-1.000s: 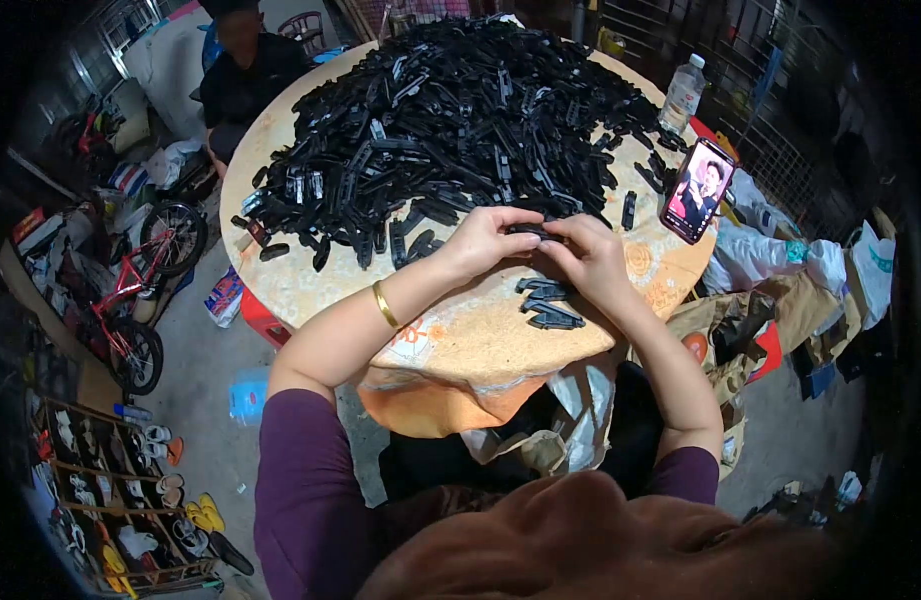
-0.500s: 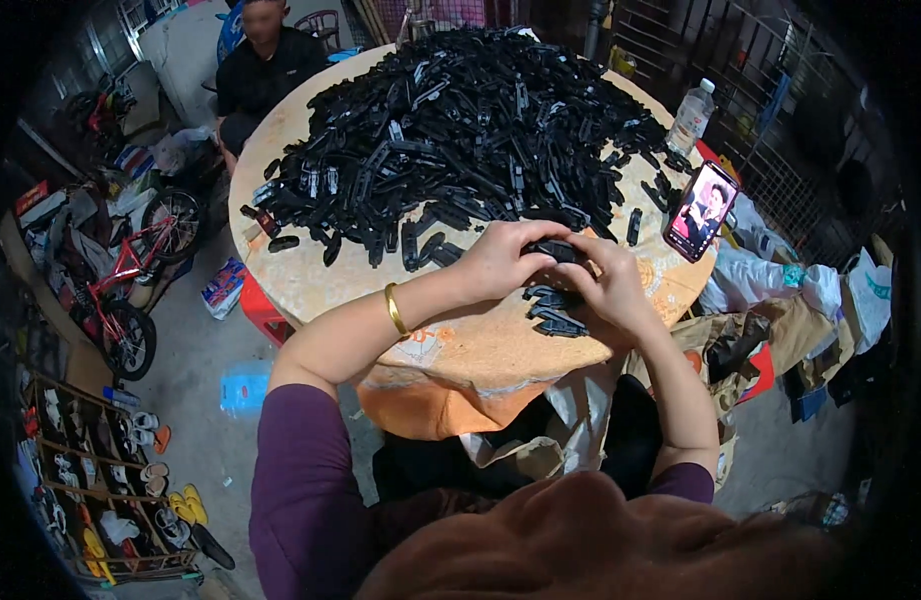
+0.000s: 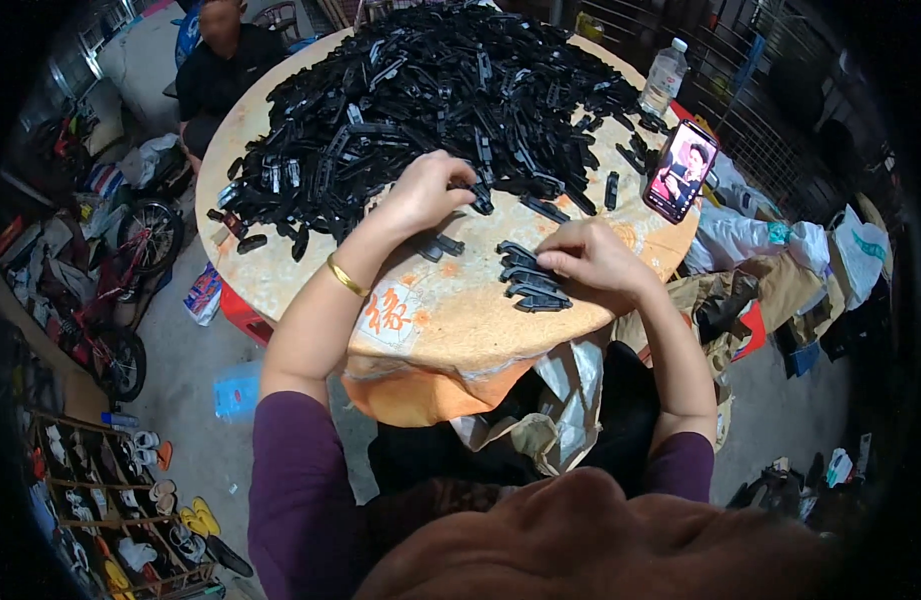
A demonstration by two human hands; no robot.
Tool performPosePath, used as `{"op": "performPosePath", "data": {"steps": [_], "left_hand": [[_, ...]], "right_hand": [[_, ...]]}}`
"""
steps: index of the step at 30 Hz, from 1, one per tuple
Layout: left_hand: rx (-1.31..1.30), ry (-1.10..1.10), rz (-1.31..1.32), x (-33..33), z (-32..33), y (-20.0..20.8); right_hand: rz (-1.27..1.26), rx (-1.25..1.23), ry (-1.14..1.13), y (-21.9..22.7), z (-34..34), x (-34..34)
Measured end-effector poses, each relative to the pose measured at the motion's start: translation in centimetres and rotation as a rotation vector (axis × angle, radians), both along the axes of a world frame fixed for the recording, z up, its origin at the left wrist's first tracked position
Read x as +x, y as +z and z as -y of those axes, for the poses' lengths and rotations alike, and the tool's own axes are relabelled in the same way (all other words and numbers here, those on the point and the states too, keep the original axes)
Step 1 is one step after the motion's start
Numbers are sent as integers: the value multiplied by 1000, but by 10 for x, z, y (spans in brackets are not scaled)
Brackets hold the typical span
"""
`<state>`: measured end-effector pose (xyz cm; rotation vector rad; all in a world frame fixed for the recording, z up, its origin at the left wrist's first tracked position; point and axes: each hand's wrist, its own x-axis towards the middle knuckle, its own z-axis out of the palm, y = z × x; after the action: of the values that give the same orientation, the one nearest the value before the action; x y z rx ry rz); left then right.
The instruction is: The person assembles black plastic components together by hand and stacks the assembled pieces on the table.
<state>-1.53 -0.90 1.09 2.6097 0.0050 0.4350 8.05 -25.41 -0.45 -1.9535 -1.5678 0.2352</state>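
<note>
A large heap of slim black plastic pieces [image 3: 431, 110] covers the far part of the round table. At its near edge, my left hand [image 3: 431, 195] has its fingers curled down at a black plastic piece [image 3: 483, 199]. My right hand [image 3: 596, 258] rests on the table with thumb and forefinger at the right end of a small row of similar pieces [image 3: 537, 284]. These lie side by side on the cloth, and the fingers partly hide the piece they grip. A few loose pieces [image 3: 441, 246] lie below my left wrist.
A phone [image 3: 682, 172] with a lit screen leans at the table's right, near a clear bottle [image 3: 665, 76]. Another person [image 3: 226, 65] sits at the far left. Bags [image 3: 761, 240] crowd the right side; a red bicycle [image 3: 106, 290] and shoe rack [image 3: 121, 490] stand left.
My hands were together around a black piece; now they are apart. The left has moved to the heap's edge, the right down to the row. The whole view has shifted slightly.
</note>
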Motion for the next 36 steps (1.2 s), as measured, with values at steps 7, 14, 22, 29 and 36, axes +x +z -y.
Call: {"op": "performPosePath", "data": {"steps": [7,14,22,29,36], "left_hand": [[390,-108,200,8,19,-29],[136,-69,383,14,25,-32],[-1000,-1,30,14,26,-25],[-939,-2,-14,13,30,-28],[-1168,12,-52,12,30,-30]], "right_hand": [[-110,241,-509,-4,4,65],[144,205,-566,-2,-26,91],[418,251,-541,-18,-52,93],[458,162,-630,-9,-41,68],[-573,649,-119,-11,-56,41]]}}
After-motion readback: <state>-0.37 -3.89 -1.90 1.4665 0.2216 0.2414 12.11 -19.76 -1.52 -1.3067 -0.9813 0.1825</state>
